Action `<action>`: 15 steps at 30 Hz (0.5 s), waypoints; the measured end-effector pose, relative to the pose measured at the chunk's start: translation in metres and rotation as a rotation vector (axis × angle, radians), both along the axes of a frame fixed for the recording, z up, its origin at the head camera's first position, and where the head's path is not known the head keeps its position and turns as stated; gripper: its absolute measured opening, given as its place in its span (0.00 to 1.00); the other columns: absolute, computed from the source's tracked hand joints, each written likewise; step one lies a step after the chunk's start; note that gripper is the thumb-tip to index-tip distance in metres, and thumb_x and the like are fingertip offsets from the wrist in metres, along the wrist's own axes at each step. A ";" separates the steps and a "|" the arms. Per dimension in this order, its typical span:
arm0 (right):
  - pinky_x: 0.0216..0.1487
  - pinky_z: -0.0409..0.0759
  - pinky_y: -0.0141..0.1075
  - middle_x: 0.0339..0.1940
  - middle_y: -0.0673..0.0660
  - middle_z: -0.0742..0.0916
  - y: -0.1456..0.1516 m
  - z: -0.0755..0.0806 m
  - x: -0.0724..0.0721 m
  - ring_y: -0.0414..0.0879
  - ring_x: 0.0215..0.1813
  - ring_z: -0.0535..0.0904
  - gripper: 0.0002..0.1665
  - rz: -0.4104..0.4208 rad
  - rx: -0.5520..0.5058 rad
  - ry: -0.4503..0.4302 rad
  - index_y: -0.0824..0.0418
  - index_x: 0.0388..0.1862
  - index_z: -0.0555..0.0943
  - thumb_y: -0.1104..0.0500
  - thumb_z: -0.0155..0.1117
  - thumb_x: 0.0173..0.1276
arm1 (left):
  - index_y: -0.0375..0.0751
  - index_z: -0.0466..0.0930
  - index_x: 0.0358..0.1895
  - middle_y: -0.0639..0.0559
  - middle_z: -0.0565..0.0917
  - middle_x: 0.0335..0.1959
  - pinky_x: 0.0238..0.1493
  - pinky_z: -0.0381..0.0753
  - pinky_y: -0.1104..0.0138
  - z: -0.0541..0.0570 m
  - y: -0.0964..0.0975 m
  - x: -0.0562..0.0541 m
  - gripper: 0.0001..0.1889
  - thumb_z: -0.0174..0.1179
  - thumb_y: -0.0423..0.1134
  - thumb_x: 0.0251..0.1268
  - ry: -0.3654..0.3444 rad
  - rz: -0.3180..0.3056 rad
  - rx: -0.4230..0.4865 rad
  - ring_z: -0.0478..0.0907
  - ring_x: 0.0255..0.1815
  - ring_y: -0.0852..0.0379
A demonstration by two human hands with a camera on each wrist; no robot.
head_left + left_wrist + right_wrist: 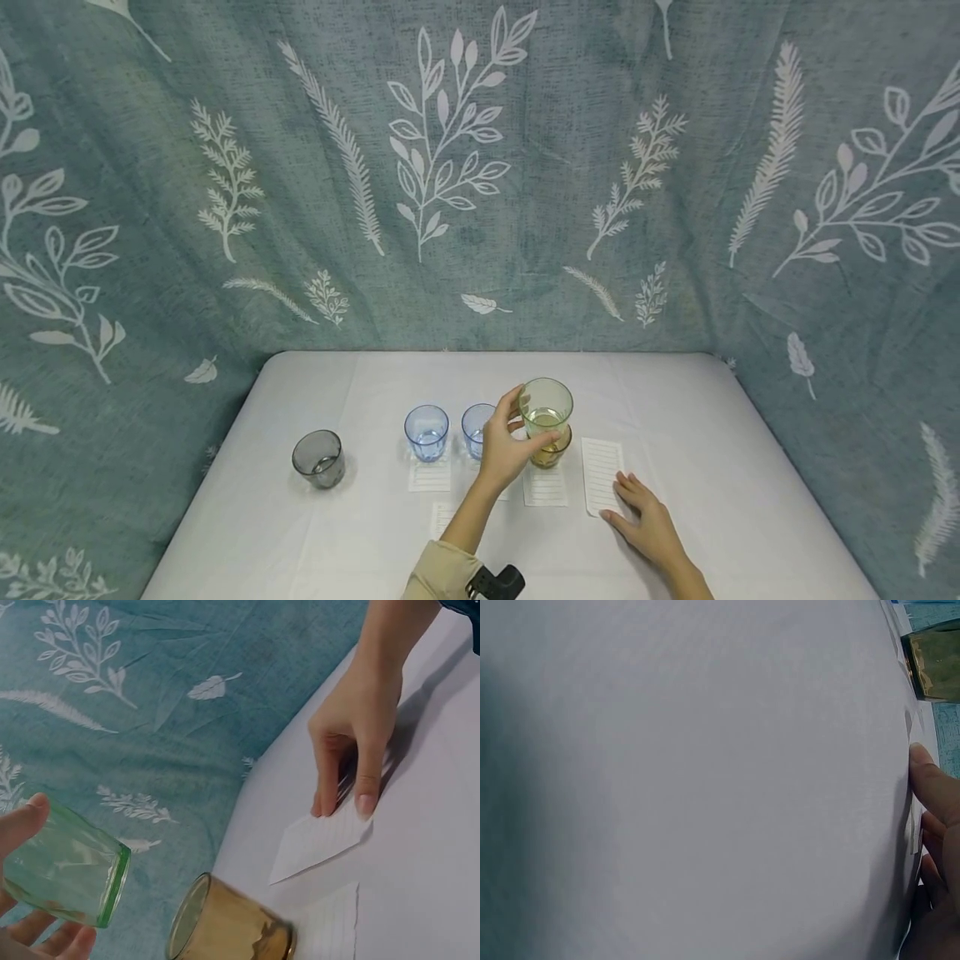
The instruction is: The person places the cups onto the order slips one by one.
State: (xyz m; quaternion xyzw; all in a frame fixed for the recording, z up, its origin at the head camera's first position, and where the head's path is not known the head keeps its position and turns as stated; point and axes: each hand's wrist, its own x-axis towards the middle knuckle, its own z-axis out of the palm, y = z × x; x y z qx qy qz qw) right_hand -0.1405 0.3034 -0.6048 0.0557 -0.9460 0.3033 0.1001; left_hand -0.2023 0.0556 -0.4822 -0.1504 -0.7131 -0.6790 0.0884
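Note:
My left hand (504,446) holds a clear green glass (546,404) up above the table, thumb on one side and fingers on the other. In the head view the green glass overlaps an amber glass (552,454), which stands on a lined paper card (546,492). To the right, my right hand (647,521) pinches the near right part of another lined paper card (602,467) between thumb and fingers, low at the tabletop. The left wrist view shows its fingertips (365,804) on the end of that card.
Two blue glasses (427,435) stand left of my left hand, the second partly hidden by it. A grey glass (318,460) stands farther left. Another lined card (442,518) lies near my left forearm. Patterned cloth (450,292) surrounds the white table (360,533).

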 end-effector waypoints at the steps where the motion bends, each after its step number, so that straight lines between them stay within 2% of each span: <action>1: 0.61 0.63 0.60 0.61 0.70 0.75 0.000 0.000 0.000 0.69 0.65 0.65 0.36 -0.001 0.003 0.005 0.78 0.53 0.75 0.54 0.73 0.53 | 0.33 0.64 0.65 0.39 0.76 0.57 0.54 0.77 0.55 -0.001 0.004 -0.001 0.41 0.74 0.37 0.46 0.004 -0.010 -0.007 0.74 0.56 0.43; 6: 0.61 0.64 0.60 0.60 0.70 0.75 0.000 -0.001 0.002 0.69 0.64 0.65 0.35 0.005 -0.008 0.020 0.77 0.53 0.75 0.55 0.73 0.53 | 0.34 0.64 0.65 0.36 0.76 0.57 0.53 0.79 0.57 -0.006 0.024 -0.002 0.41 0.74 0.39 0.45 0.016 -0.051 -0.054 0.76 0.55 0.42; 15: 0.62 0.64 0.61 0.60 0.70 0.75 0.001 -0.003 0.000 0.69 0.65 0.65 0.35 0.012 -0.017 0.021 0.76 0.53 0.76 0.53 0.73 0.54 | 0.33 0.62 0.66 0.38 0.75 0.56 0.55 0.77 0.61 -0.016 0.055 -0.005 0.42 0.74 0.41 0.46 -0.048 -0.091 -0.150 0.74 0.55 0.44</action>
